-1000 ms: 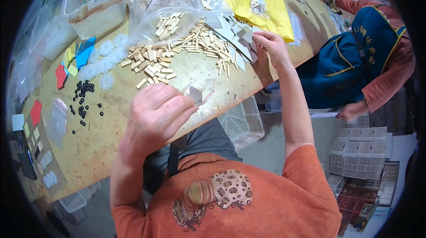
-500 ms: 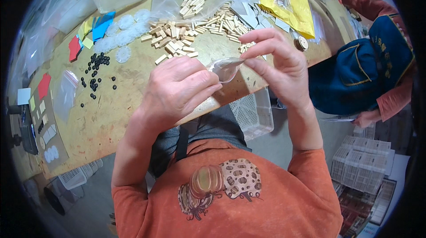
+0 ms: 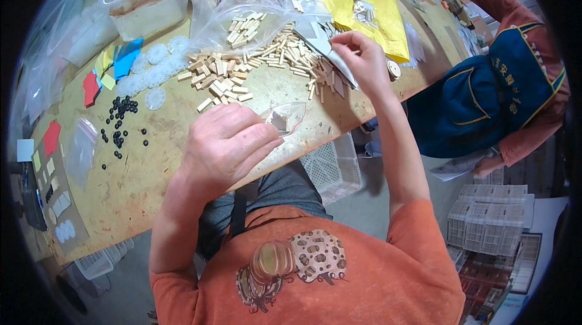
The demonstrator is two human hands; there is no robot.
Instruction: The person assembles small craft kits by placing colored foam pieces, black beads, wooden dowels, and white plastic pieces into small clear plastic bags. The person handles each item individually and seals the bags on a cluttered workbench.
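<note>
My left hand [image 3: 227, 149] pinches the edge of a small clear zip bag [image 3: 295, 120], whose mouth gapes near the table's front edge. Something pale shows inside it, too small to name. Further right, my right hand [image 3: 362, 61] hovers over flat grey-white pieces [image 3: 339, 65], thumb and fingertips drawn together. Whatever those fingertips hold, if anything, is hidden. Thin wooden sticks [image 3: 285, 53] lie heaped left of that hand, and short wooden blocks [image 3: 219, 76] are piled beyond my left hand.
Black beads [image 3: 124, 105], clear toothed discs [image 3: 155, 99] and coloured sheets [image 3: 127, 60] lie on the left. A plastic bin [image 3: 148, 17] and a yellow bag [image 3: 385, 37] stand farther back. Wooden discs [image 3: 393, 70] sit at right. A co-worker in a blue apron [image 3: 479, 97] stands close by.
My right hand has let go of the clear bag and moved away to the flat grey-white pieces. My left hand keeps the bag, now lower. The view has shifted slightly.
</note>
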